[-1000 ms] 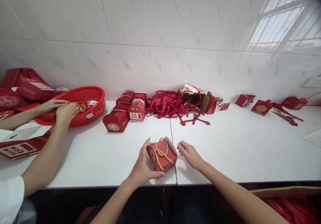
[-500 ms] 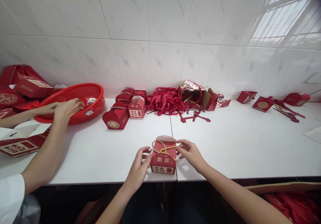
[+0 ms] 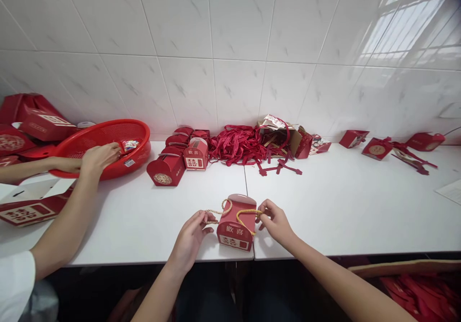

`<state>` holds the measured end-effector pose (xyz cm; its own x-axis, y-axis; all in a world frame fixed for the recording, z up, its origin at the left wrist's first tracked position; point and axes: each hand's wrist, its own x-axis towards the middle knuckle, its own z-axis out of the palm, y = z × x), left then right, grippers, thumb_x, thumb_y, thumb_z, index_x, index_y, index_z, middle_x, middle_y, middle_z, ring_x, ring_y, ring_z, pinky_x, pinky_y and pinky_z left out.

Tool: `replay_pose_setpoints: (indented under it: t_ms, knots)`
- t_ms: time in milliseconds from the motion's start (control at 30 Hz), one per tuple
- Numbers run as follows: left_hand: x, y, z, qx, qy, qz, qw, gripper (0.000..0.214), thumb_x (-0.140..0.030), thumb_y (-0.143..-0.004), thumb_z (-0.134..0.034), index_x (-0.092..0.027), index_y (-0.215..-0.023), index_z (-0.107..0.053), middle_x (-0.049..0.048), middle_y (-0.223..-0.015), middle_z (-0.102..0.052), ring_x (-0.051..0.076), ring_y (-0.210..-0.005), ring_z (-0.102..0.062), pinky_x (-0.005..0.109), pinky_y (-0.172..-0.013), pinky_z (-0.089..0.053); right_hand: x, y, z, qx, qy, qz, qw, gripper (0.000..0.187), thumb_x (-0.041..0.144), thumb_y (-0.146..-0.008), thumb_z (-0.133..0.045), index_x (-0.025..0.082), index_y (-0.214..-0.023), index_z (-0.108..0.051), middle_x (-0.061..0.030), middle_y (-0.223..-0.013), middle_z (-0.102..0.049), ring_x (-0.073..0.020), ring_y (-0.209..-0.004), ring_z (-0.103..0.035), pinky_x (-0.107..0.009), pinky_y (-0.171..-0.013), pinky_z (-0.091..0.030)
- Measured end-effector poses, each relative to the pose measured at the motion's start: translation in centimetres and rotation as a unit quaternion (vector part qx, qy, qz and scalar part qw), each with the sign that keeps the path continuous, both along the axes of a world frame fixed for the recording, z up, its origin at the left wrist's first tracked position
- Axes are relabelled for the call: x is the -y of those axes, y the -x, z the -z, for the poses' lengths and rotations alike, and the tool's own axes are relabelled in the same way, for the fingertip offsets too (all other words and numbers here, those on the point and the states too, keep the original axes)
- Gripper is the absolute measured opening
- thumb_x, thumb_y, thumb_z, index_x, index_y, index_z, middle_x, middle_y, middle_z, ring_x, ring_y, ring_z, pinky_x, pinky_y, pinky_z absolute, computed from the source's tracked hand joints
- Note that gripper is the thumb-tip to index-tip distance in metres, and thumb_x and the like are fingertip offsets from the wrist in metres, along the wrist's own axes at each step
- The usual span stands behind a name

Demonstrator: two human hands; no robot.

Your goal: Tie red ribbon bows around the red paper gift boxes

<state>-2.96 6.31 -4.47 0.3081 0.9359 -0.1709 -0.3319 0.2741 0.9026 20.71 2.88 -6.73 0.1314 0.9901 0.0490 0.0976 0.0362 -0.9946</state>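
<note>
A small red gift box [image 3: 236, 230] with a rounded front and gold-and-white lettering stands upright near the table's front edge. Gold cord [image 3: 248, 211] loops over its top in two curves, one to each side. On the left, my left hand [image 3: 190, 235] pinches one end of the cord, just apart from the box. Close against the box's right side, my right hand [image 3: 275, 221] has its fingertips closed on the other cord end. The box's back and underside are hidden.
Finished-looking red boxes [image 3: 167, 168] and a heap of red ribbons [image 3: 236, 146] lie along the wall. At left, a co-worker's hands [image 3: 101, 158] reach into a red plastic basket [image 3: 144, 142]. More small boxes [image 3: 376, 148] sit at the right; a container of red pieces [image 3: 421, 293] is below the edge.
My left hand has drawn its cord end out to the left, and the cord loops have spread apart. The box has turned slightly. The co-worker's hand has shifted a little in the basket.
</note>
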Motion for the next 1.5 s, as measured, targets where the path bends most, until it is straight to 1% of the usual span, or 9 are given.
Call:
replay_pose_setpoints:
  t_ms: [167, 367, 500, 667, 800, 933, 1067, 1233, 1500]
  knots:
    - [0.7, 0.8, -2.5, 0.03, -0.044, 0.002, 0.999, 0.023, -0.034, -0.081, -0.056, -0.019, -0.065, -0.052, 0.0033, -0.078, -0.055, 0.019, -0.083, -0.053, 0.028, -0.07, -0.044, -0.2, -0.2, -0.8, -0.105, 0.083, 0.008, 0.991, 0.012, 0.03, -0.073, -0.047, 0.021, -0.068, -0.041, 0.003, -0.065, -0.052, -0.0139, -0.059, -0.057, -0.024, -0.045, -0.048]
    - [1.5, 1.2, -4.1, 0.017, -0.081, -0.003, 0.997, 0.024, -0.035, -0.08, -0.053, -0.018, -0.064, -0.057, 0.0067, -0.074, -0.054, 0.023, -0.08, -0.054, 0.031, -0.068, -0.044, -0.7, -0.9, -0.3, -0.125, 0.07, 0.079, 0.986, 0.03, 0.051, -0.079, -0.051, 0.022, -0.077, -0.043, 0.0035, -0.067, -0.053, -0.0114, -0.053, -0.054, -0.021, -0.041, -0.043]
    - [1.4, 1.6, -3.5, 0.023, -0.064, -0.008, 0.998, 0.025, -0.037, -0.08, -0.054, -0.018, -0.065, -0.058, 0.006, -0.071, -0.055, 0.022, -0.077, -0.055, 0.032, -0.068, -0.045, -1.1, -1.9, -0.1, -0.155, 0.084, 0.106, 0.979, 0.039, 0.061, -0.077, -0.054, 0.023, -0.083, -0.045, 0.0036, -0.066, -0.055, -0.0115, -0.054, -0.053, -0.02, -0.042, -0.039]
    - [1.0, 2.7, -2.4, 0.039, -0.01, -0.059, 0.997, 0.022, -0.034, -0.079, -0.058, -0.017, -0.064, -0.058, 0.0032, -0.066, -0.054, 0.02, -0.074, -0.057, 0.03, -0.067, -0.047, -1.0, -3.3, -0.7, -0.259, 0.108, 0.001, 0.96, 0.031, 0.049, -0.077, -0.062, 0.022, -0.081, -0.047, 0.0002, -0.077, -0.057, -0.0146, -0.072, -0.059, -0.023, -0.058, -0.046]
    - [0.3, 3.7, -1.4, 0.081, 0.067, -0.101, 0.989, 0.015, -0.023, -0.081, -0.054, -0.016, -0.069, -0.058, -0.0013, -0.054, -0.044, 0.016, -0.06, -0.054, 0.027, -0.059, -0.048, -0.3, -4.6, -0.6, -0.239, 0.098, -0.064, 0.964, 0.014, 0.031, -0.076, -0.054, 0.023, -0.086, -0.049, -0.0023, -0.083, -0.056, -0.0182, -0.08, -0.059, -0.033, -0.074, -0.048]
    - [-0.4, 5.1, -0.1, 0.145, 0.166, -0.109, 0.969, 0.02, -0.012, -0.083, -0.048, -0.016, -0.063, -0.05, -0.0025, -0.053, -0.041, 0.014, -0.057, -0.054, 0.026, -0.054, -0.049, 0.4, -6.0, -0.5, -0.208, 0.114, -0.048, 0.97, 0.016, 0.025, -0.074, -0.037, 0.023, -0.083, -0.05, -0.002, -0.07, -0.047, -0.0173, -0.061, -0.049, -0.036, -0.067, -0.046]
    - [-0.9, 6.0, 0.9, 0.187, 0.224, -0.096, 0.952, 0.026, -0.009, -0.084, -0.044, -0.017, -0.06, -0.041, -0.0022, -0.055, -0.042, 0.015, -0.061, -0.056, 0.026, -0.052, -0.048, 0.9, -6.4, -0.8, -0.32, 0.168, -0.033, 0.932, 0.01, 0.03, -0.075, -0.041, 0.023, -0.073, -0.048, 0.0013, -0.06, -0.037, -0.0161, -0.055, -0.041, -0.034, -0.063, -0.041]
    - [-0.9, 6.3, 1.3, 0.2, 0.213, -0.111, 0.95, 0.026, -0.008, -0.085, -0.043, -0.017, -0.061, -0.041, -0.0033, -0.053, -0.04, 0.015, -0.061, -0.056, 0.026, -0.051, -0.047, 1.1, -6.5, -1.0, -0.402, 0.201, -0.017, 0.893, 0.011, 0.027, -0.075, -0.05, 0.021, -0.067, -0.046, 0.0046, -0.056, -0.028, -0.0128, -0.051, -0.034, -0.028, -0.055, -0.034]
    - [-0.9, 6.8, 0.9, 0.187, 0.2, -0.095, 0.957, 0.026, -0.009, -0.083, -0.047, -0.016, -0.059, -0.042, -0.0034, -0.053, -0.04, 0.015, -0.062, -0.056, 0.026, -0.053, -0.046, 1.3, -6.9, -1.5, -0.396, 0.197, -0.016, 0.897, 0.012, 0.026, -0.076, -0.053, 0.021, -0.067, -0.046, 0.0051, -0.057, -0.031, -0.0108, -0.05, -0.037, -0.025, -0.052, -0.034]
